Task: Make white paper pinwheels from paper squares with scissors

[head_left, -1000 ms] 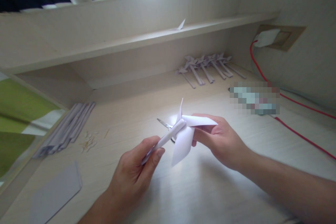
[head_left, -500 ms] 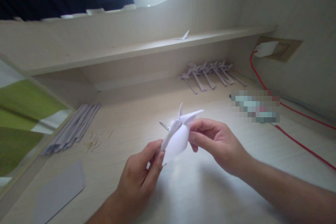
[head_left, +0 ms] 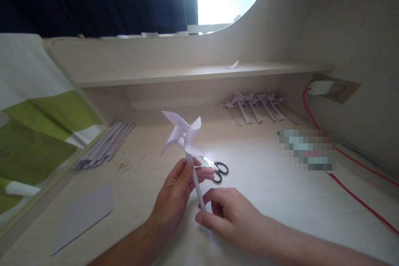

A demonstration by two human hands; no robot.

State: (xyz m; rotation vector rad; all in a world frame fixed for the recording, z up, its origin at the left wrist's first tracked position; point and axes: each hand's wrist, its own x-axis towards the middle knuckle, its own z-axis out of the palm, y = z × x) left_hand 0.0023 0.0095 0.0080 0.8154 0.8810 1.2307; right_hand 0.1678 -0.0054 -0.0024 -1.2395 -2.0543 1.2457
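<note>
A white paper pinwheel (head_left: 182, 135) stands upright above the desk on a rolled paper stick. My left hand (head_left: 177, 193) is closed round the upper part of the stick, thumb and fingers pinching it just below the blades. My right hand (head_left: 222, 214) pinches the lower end of the same stick between thumb and forefinger. Black-handled scissors (head_left: 216, 167) lie on the desk just behind my hands.
Several finished pinwheels (head_left: 258, 106) lie in a row at the back right. A bundle of rolled paper sticks (head_left: 104, 149) lies at the left, a paper sheet (head_left: 84, 214) in front of it. A red cable (head_left: 349, 191) runs from a wall socket (head_left: 322, 88).
The pinwheel was turned from lying sideways to upright, blades facing me. My right hand left the blades and dropped to the stick's lower end. The view tilted upward.
</note>
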